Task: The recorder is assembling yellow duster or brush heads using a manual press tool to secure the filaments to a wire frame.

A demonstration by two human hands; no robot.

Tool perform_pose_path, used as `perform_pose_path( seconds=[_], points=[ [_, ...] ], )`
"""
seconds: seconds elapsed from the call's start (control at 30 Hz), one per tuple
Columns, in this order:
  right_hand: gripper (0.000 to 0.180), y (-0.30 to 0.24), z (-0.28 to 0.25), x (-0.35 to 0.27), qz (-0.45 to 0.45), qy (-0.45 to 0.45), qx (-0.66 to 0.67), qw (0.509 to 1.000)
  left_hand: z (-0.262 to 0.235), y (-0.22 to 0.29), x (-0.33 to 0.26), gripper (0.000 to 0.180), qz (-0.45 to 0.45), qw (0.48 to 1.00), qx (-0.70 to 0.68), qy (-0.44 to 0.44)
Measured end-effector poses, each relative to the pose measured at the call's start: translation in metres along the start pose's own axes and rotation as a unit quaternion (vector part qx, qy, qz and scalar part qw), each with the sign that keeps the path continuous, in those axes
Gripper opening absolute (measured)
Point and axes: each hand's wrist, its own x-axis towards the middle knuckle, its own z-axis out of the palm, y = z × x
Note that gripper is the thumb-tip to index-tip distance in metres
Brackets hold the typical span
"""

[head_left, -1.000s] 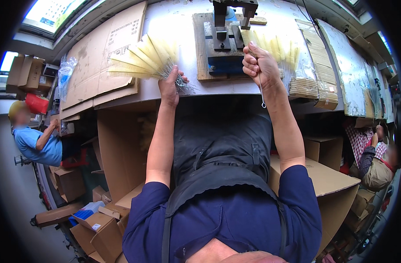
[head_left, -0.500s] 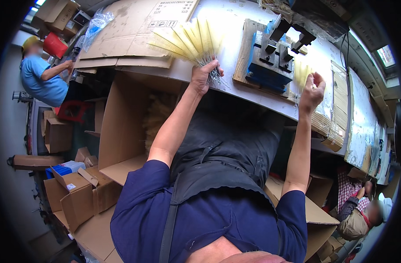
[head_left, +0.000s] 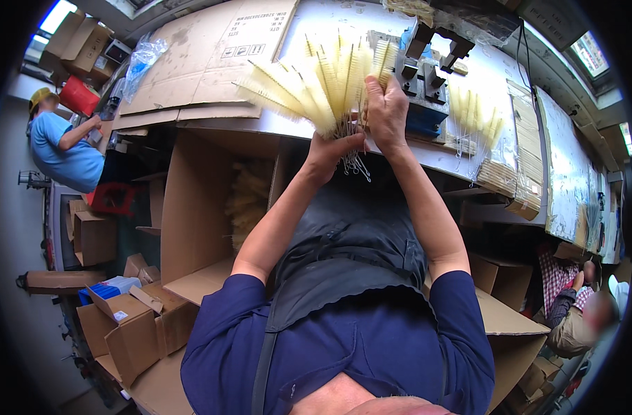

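Note:
My left hand [head_left: 333,151] is closed around the twisted wire stems of a fanned bunch of pale yellow bottle brushes [head_left: 323,86]. The looped wire ends hang below my fist, past the table edge. Beside it my right hand [head_left: 386,111] grips one or more bottle brushes of the same kind, their bristles rising above my fingers against the bunch. Just behind my right hand stands a blue and black metal fixture [head_left: 426,104] on a wooden board. Several more brushes [head_left: 476,114] lie to its right, stems toward me.
Flat cardboard [head_left: 198,62] covers the table's left part. Below the edge, an open carton [head_left: 205,200] holds more brushes. Other cartons [head_left: 133,332] stand at lower left. One person in a blue shirt [head_left: 66,152] works at far left; another person [head_left: 579,321] is at far right.
My right hand has moved left from beside the brushes at the fixture's right to the bunch, carrying brushes. My left hand has come slightly lower, still holding the bunch.

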Motion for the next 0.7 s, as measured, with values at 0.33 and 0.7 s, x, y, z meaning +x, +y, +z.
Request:
perform_pose_path(
  seconds=[0.33, 0.7],
  points=[
    [0.035, -0.007, -0.041, -0.017, 0.181, 0.009, 0.343, 0.922, -0.018, -0.012, 0.021, 0.031, -0.090, 0.982, -0.155, 0.064],
    [0.032, 0.006, -0.065, 0.018, 0.331, -0.043, 0.440, 0.833, -0.037, -0.014, 0.049, 0.014, -0.096, 0.968, -0.201, 0.116]
  ],
)
